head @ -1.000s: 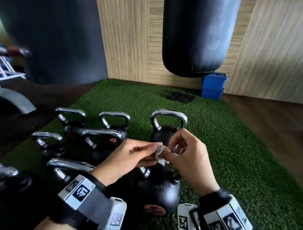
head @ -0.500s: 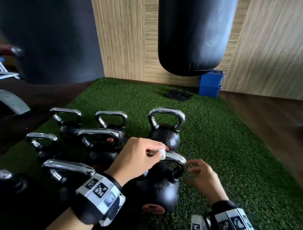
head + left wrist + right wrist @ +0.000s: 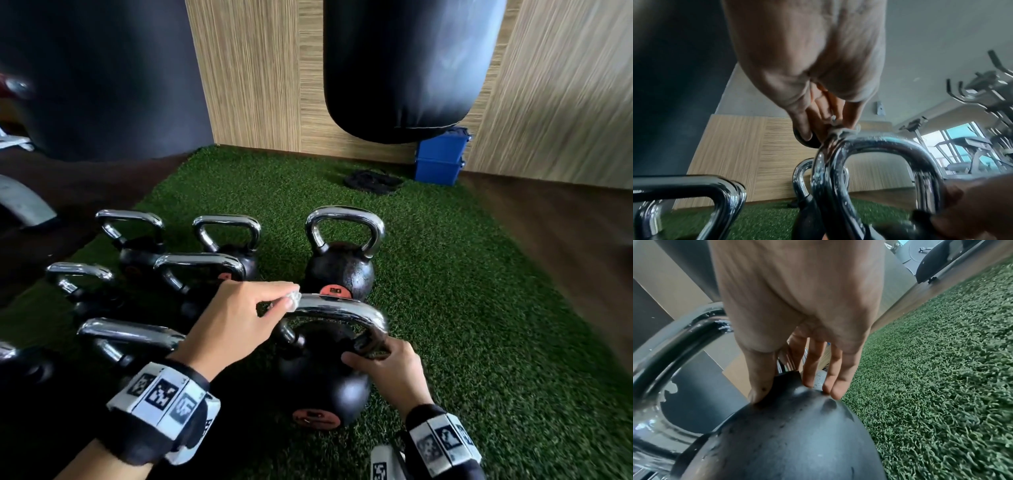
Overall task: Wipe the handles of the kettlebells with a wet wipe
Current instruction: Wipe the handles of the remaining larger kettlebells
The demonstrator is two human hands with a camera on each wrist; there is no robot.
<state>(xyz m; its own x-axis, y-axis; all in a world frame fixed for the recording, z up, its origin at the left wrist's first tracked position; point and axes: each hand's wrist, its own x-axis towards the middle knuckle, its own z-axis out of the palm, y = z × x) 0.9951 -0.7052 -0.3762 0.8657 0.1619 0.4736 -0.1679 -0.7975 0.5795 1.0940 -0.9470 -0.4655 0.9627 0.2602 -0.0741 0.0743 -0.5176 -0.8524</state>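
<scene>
The nearest black kettlebell [image 3: 318, 387] stands on green turf, its chrome handle [image 3: 342, 310] towards me. My left hand [image 3: 284, 303] pinches a small crumpled wet wipe [image 3: 294, 301] and holds it against the handle's top left corner. The left wrist view shows the wipe [image 3: 840, 132] bunched under my fingertips on the wet handle [image 3: 879, 142]. My right hand [image 3: 370, 359] grips the handle's right leg where it joins the ball. Seen from the right wrist, thumb and fingers [image 3: 813, 382] straddle that leg and touch the ball [image 3: 787, 434].
Another kettlebell [image 3: 339, 270] stands just behind, and several more [image 3: 202, 270] crowd the left. A black punching bag [image 3: 404, 68] hangs over the turf's far end, beside blue boxes [image 3: 440, 161] and a dark bundle [image 3: 371, 181]. Open turf [image 3: 479, 308] lies right.
Both hands held the wipe above the kettlebell a second ago. The right hand has dropped to the handle's right leg, and the left hand has brought the wipe down onto the handle.
</scene>
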